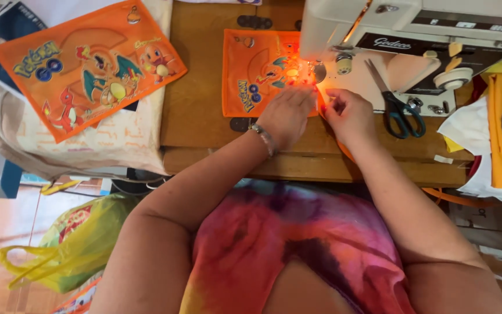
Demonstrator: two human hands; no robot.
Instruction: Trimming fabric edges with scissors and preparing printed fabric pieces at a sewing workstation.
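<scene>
Spanning the middle of the view, a wooden sewing table [204,125] carries a white sewing machine [413,35] at its upper right. An orange printed cloth [251,75] lies flat on the table, its right edge under the machine's lit needle area. The left hand [287,116] presses down on that edge with fingers spread flat, grasping nothing. The right hand [350,113] sits just beside it, fingertips pinched on the cloth's corner (glare blurs the exact grip). Blue-handled scissors [399,104] rest on the machine bed, near the right hand.
</scene>
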